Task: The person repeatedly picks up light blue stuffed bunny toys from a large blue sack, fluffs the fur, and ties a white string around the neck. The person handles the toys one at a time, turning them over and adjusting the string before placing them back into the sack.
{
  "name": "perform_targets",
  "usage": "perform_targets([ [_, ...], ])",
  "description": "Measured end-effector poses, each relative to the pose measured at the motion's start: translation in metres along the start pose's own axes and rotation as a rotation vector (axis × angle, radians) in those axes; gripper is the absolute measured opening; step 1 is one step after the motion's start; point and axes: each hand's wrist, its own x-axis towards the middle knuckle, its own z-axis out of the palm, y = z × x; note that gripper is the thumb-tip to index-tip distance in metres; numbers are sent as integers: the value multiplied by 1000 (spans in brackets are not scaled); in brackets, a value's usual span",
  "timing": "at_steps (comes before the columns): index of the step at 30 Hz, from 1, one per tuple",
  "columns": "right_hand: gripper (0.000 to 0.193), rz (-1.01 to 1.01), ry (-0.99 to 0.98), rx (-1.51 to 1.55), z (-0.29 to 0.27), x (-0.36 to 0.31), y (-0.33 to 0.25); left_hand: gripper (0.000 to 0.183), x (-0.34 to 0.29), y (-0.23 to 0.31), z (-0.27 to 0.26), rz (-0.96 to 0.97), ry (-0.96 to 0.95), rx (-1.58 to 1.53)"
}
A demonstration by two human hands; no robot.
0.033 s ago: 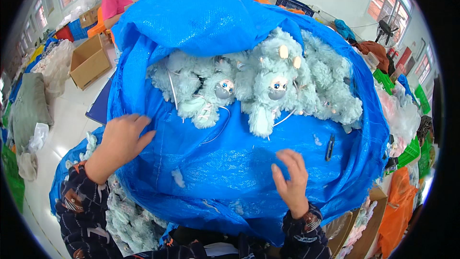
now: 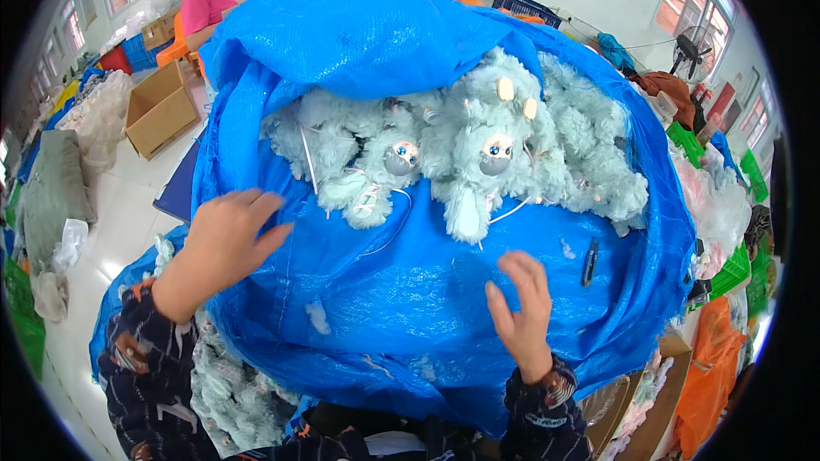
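My left hand point(image 2: 226, 243) is raised over the left side of a big blue woven plastic sack point(image 2: 401, 290), its fingers apart and nothing in them. Above the sack's near part my right hand point(image 2: 523, 312) hangs open and holds nothing. Beyond both hands, pale blue-green furry plush dolls lie heaped in the mouth of the sack. One plush doll point(image 2: 470, 175) in the middle lies with its face and pale feet showing. Left of it another plush doll point(image 2: 376, 166) has a white lace-up cord. A dark utility knife point(image 2: 589, 263) rests on the sack at the right.
Further plush pieces point(image 2: 239, 401) fill a bag below my left forearm. An open cardboard box point(image 2: 160, 111) stands on the floor at the left. Behind the sack sits a person in a pink top point(image 2: 213, 0). Orange sheeting point(image 2: 709, 376) and green crates point(image 2: 730, 271) line the right.
Both hands have shifted slightly away from me, and the left one also a little to the right. The dolls and the knife have stayed put.
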Motion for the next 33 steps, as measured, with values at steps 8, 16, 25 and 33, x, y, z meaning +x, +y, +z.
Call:
perform_targets([
  [8,46,77,37,-39,47,22,37,63,168,-53,-26,258,435,29],
  [16,40,214,-47,32,44,19,39,74,205,-182,22,71,491,142],
  [25,30,236,-17,-10,43,19,38,52,126,-203,154,-375,-20,48],
  [33,24,175,6,-33,51,21,35,39,95,-139,112,-18,-16,375],
])
